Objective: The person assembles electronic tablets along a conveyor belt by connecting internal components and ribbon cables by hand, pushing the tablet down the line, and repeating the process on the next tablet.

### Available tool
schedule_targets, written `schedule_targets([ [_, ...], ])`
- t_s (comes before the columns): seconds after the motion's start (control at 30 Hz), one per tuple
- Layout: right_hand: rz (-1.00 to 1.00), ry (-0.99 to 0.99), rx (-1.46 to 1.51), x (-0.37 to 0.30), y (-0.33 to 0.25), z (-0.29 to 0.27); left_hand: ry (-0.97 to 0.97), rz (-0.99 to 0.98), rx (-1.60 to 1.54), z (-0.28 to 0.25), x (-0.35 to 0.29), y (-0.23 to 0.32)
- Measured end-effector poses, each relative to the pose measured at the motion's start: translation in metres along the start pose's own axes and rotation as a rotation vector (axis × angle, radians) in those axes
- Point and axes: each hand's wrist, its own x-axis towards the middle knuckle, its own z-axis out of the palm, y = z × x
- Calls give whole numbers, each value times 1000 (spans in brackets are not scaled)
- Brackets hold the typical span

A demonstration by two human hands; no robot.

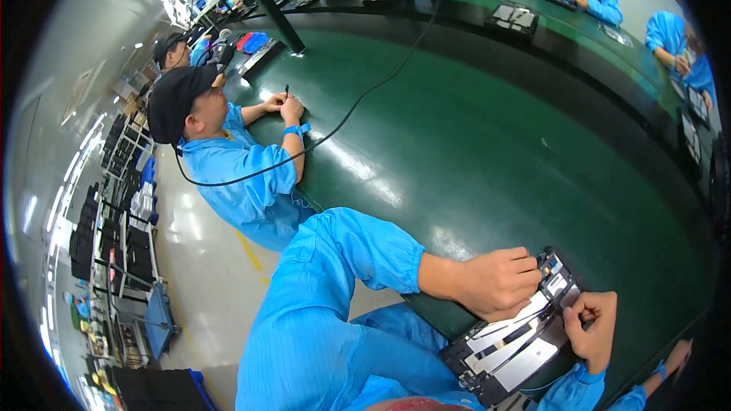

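An opened tablet (515,361) lies on the green bench close to my body, its black frame around long silver battery cells and a section with small parts at the far end. My left hand (499,283) rests over its left side, fingers curled down and closed, with their tips hidden beneath the hand. At the right side, my right hand (594,326) makes a pinch with thumb and forefinger over a dark strip in the tablet. Whatever lies between the fingertips is too small to make out. Dark thin strips run across the silver cells between the two hands.
A co-worker (236,160) in blue sits at my left, both hands on the green bench (457,137). A black cable (358,103) hangs across the view. Opposite, a raised dark line (601,61) carries opened devices (514,19). Another person's hand (676,356) shows at lower right.
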Motion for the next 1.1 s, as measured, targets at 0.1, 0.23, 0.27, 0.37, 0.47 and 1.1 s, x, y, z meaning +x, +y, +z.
schedule_targets([
  [0.1, 43, 58, 169, -3, 2, 0, 32, 8, -9, 4, -2, -8],
  [0.23, 52, 12, 125, -12, 32, -10, 85, 73, -150, 6, 1, -31],
  [0.27, 79, 35, 143, -13, 33, -10, 95, 128, -177, 7, 3, -36],
  [0.37, 57, 79, 75, -16, 40, -14, 47, 197, -203, 5, 7, -39],
  [0.47, -10, 138, 4, -23, 39, -17, 118, 483, -132, 2, 18, -53],
  [1.1, -132, -59, 38, 11, -2, -25, -330, 345, -248, -15, 42, -39],
])
